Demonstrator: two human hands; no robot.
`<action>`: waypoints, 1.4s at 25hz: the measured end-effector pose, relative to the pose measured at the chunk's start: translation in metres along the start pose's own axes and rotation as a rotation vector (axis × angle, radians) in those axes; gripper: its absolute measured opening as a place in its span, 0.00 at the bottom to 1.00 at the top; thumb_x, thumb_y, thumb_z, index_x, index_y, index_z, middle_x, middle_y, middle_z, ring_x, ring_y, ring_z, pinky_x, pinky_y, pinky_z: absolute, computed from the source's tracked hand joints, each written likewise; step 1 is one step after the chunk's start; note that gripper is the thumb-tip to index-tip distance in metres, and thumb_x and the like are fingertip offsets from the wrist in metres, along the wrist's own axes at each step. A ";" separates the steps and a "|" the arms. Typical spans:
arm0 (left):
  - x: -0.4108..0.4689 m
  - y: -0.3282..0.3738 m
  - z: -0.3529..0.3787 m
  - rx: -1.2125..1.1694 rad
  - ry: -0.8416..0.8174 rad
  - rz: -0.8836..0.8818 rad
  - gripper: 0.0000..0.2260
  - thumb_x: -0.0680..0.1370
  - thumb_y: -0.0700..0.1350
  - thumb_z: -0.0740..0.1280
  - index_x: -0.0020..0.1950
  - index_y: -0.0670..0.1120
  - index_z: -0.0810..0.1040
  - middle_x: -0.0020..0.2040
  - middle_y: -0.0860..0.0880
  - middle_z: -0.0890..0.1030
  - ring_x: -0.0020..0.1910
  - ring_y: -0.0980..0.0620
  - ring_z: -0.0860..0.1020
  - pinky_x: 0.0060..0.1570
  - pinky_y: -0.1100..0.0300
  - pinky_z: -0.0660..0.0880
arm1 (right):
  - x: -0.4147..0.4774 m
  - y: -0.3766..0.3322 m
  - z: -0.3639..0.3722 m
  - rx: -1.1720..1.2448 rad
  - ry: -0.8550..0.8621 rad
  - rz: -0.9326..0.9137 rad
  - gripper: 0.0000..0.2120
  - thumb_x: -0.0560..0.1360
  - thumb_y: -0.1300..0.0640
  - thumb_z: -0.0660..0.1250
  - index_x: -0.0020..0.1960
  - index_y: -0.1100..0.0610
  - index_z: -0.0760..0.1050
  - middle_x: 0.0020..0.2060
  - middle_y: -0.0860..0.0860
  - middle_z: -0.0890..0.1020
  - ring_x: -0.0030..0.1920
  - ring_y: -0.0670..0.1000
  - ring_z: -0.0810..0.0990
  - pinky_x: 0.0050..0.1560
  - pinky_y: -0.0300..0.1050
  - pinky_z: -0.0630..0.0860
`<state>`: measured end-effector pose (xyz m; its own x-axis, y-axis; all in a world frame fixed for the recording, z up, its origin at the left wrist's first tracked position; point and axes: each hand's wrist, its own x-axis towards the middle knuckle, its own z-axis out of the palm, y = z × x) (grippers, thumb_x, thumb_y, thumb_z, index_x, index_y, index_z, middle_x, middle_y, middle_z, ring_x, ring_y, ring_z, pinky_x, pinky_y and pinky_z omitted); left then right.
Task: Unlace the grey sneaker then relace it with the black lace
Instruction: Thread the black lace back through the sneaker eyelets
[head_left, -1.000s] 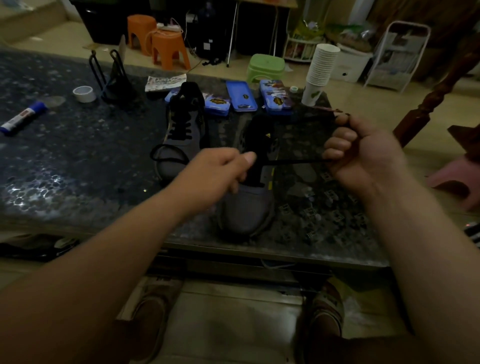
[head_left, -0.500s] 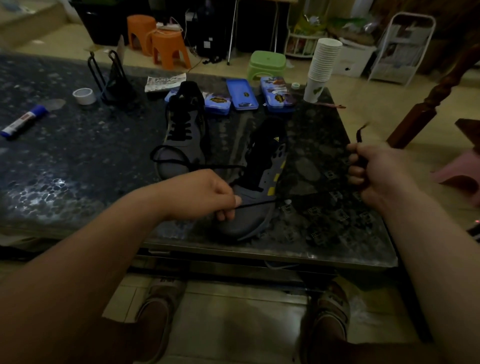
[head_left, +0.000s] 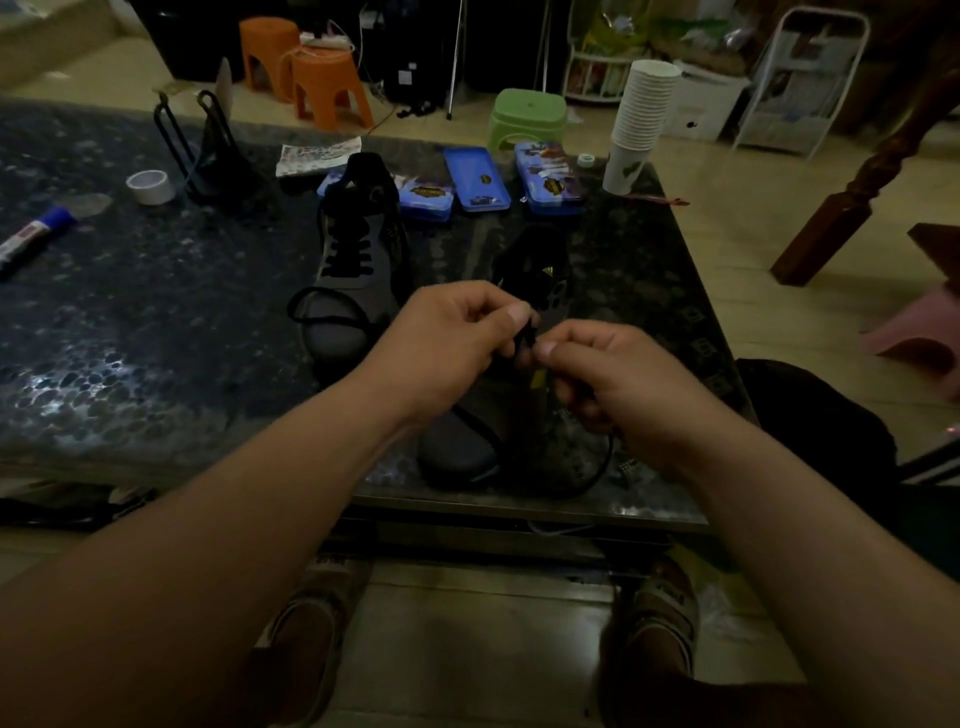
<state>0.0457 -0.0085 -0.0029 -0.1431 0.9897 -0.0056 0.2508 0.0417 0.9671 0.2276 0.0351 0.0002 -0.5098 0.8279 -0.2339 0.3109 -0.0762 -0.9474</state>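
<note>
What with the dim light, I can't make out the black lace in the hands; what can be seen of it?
The black lace is a thin, cloth-like cord. The left hand and right hand pinch it close together above the near grey sneaker. From the right hand a slack loop hangs onto the table.

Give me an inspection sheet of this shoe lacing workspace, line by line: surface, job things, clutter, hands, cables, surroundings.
Surface: dark speckled table top, dimly lit.
Job's things: near grey sneaker at the front edge, black lace held above it; second sneaker laced, behind-left.
Clutter: tape roll, blue-capped stick, blue tins, paper cup stack, wire stand.
Grippers: left hand and right hand both pinch the lace.
Cables: white cords by the orange stools.
Surroundings: green stool, white rack, pink stool.
</note>
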 end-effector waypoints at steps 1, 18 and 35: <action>0.002 0.000 -0.001 -0.028 0.002 -0.016 0.07 0.83 0.45 0.69 0.49 0.47 0.85 0.34 0.53 0.81 0.33 0.58 0.73 0.36 0.65 0.71 | 0.000 0.002 -0.001 -0.014 -0.018 0.010 0.09 0.83 0.56 0.64 0.51 0.58 0.83 0.30 0.50 0.77 0.26 0.45 0.69 0.25 0.38 0.63; 0.013 -0.021 0.002 0.518 -0.097 -0.065 0.03 0.80 0.48 0.72 0.52 0.52 0.85 0.38 0.56 0.83 0.34 0.64 0.78 0.35 0.66 0.73 | 0.010 0.021 -0.005 0.109 0.144 0.064 0.09 0.81 0.53 0.69 0.46 0.58 0.81 0.21 0.42 0.69 0.21 0.41 0.66 0.21 0.32 0.59; 0.020 -0.019 0.041 0.084 -0.129 -0.336 0.07 0.85 0.41 0.63 0.61 0.45 0.77 0.37 0.46 0.87 0.21 0.54 0.72 0.21 0.65 0.66 | 0.015 0.052 -0.018 0.170 0.263 0.061 0.05 0.80 0.58 0.69 0.47 0.59 0.80 0.49 0.59 0.86 0.48 0.50 0.84 0.40 0.44 0.81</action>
<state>0.0772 0.0161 -0.0313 -0.1102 0.9277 -0.3567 0.2886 0.3733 0.8817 0.2507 0.0540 -0.0487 -0.2621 0.9326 -0.2480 0.1851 -0.2036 -0.9614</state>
